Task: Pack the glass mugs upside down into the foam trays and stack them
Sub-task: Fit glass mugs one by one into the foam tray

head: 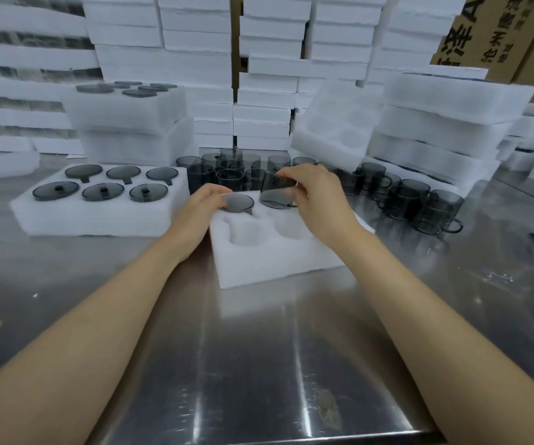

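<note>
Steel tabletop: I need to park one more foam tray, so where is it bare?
Bare: the shiny steel tabletop from its near edge up to the partly filled white foam tray, and the left near corner before the full white six-mug foam tray. Crowded: behind, where loose smoky glass mugs cluster against white foam stacks.

Only readable stuff is on the brown cardboard box (490, 33) top right: big black print ending in "泽A", plus a smaller line starting "沧州". The rest's too blurry.
</note>
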The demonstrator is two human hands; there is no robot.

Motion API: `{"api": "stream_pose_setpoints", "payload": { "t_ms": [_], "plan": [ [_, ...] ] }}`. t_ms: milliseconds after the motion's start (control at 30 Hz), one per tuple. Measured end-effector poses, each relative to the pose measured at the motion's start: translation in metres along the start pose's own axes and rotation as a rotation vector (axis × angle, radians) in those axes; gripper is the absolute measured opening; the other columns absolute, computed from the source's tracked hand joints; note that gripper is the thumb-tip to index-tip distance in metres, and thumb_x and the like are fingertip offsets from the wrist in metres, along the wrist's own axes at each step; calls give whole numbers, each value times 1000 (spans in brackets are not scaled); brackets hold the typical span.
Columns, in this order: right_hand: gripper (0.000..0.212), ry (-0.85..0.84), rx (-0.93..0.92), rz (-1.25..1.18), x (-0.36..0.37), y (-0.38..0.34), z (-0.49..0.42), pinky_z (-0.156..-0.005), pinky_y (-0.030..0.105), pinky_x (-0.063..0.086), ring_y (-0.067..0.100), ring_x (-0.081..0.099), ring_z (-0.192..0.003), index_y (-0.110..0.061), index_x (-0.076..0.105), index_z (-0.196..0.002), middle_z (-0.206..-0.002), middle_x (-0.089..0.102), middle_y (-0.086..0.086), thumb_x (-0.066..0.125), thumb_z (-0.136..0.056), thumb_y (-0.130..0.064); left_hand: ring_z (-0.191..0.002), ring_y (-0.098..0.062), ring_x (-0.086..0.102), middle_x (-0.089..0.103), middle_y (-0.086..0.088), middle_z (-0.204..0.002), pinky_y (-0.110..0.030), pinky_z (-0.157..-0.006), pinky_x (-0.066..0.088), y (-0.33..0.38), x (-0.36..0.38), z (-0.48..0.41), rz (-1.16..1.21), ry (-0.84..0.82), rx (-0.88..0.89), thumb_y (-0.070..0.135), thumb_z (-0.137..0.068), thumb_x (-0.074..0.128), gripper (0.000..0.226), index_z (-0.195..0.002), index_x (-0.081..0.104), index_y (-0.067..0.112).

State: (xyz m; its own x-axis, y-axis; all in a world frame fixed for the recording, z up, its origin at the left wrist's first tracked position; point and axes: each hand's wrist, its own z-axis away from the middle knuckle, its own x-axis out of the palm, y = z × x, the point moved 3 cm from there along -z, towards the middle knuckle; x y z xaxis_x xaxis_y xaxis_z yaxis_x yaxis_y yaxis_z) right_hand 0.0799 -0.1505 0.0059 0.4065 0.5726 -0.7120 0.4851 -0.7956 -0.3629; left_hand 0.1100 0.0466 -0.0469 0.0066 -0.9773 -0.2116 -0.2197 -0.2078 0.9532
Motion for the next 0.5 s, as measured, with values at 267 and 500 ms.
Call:
{"api": "stream_pose_setpoints", "payload": {
  "t_ms": [267, 500],
  "plan": [
    [29, -60, -39, 45, 3, -3, 1, -87, 26, 35, 32, 52, -100, -8, 70, -109, -108, 68, 9, 55, -89, 4, -104, -12, 58, 65, 10, -101, -31, -96, 42, -2, 1, -2, 21, -12, 25, 32, -71, 49, 26, -92, 64, 30],
    [33, -384, 165, 24, 8, 8, 6, -91, 41, 47, 32, 56, -113, -11, 69, -112, -110, 67, 18, 48, -98, -32, -103, -13, 59, 65, 10, -100, -33, -95, 43, -1, 1, -3, 39, -10, 17, 33, -71, 52, 25, -92, 65, 30]
  ]
}}
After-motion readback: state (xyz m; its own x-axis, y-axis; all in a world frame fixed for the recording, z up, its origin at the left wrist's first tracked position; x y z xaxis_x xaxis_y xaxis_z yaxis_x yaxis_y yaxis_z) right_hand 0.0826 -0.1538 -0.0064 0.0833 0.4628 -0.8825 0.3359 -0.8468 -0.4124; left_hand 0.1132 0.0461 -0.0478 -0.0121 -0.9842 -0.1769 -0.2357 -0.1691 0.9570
